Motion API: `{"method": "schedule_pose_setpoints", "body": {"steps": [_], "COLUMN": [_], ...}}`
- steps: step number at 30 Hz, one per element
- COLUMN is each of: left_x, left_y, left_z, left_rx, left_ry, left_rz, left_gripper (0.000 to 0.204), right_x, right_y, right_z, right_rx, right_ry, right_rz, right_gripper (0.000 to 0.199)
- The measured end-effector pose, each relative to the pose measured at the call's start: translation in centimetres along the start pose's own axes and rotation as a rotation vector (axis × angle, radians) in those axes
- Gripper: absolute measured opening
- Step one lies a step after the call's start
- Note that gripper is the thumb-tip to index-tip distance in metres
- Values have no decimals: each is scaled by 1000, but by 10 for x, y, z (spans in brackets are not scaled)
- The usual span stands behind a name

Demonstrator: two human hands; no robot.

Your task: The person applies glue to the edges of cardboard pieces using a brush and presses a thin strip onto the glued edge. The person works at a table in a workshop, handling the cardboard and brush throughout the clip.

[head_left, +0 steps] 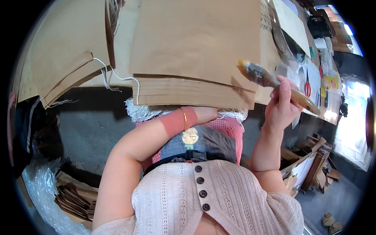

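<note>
My right hand [282,102] is closed around the wooden handle of a brush [266,78], holding it over the right side of a stack of brown paper sheets [196,39]. Yellowish stuff coats the bristle tip, which points left. The sheets' near edges are fanned out in narrow steps along the table edge. My left hand [208,114] reaches across my lap, close beneath the stack's near edge. Its fingers are hidden there, beside a bundle of white cords [140,111] lying on my lap.
More brown paper pieces with white cords [74,74] lie on the left of the table. Red-handled scissors [307,87] and a dark round container [288,41] are at the right. Cardboard scraps [309,156] and bubble wrap [45,196] are on the floor.
</note>
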State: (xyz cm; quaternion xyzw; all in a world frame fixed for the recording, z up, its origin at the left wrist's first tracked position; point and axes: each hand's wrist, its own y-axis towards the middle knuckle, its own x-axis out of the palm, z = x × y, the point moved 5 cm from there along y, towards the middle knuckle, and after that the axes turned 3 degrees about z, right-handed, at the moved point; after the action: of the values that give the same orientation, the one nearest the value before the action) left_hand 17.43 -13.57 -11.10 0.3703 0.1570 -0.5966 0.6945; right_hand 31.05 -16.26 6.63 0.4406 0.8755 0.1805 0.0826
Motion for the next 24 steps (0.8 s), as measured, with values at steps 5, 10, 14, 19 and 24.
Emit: {"method": "schedule_pose_setpoints", "body": {"steps": [5, 10, 14, 19, 24], "left_x": [-31, -56, -61, -89, -69], "left_y": [-31, -60, -63, -118, -140], "left_z": [24, 33, 33, 25, 9], "left_rx": [-193, -373, -284, -534, -421], "left_ry": [-370, -565, -335, 169, 99], "left_rz": [-34, 2, 155, 4, 197], "left_gripper": [9, 9, 5, 9, 12], "right_x": [14, 50, 87, 74, 64], "right_y": [-6, -14, -19, -17, -22], "right_z": [3, 9, 1, -7, 6], "right_rx": [119, 240, 225, 102, 173], "right_ry": [15, -84, -86, -148, -109], "right_rz": [-25, -89, -203, -211, -183], "right_gripper": [13, 14, 13, 13, 12]}}
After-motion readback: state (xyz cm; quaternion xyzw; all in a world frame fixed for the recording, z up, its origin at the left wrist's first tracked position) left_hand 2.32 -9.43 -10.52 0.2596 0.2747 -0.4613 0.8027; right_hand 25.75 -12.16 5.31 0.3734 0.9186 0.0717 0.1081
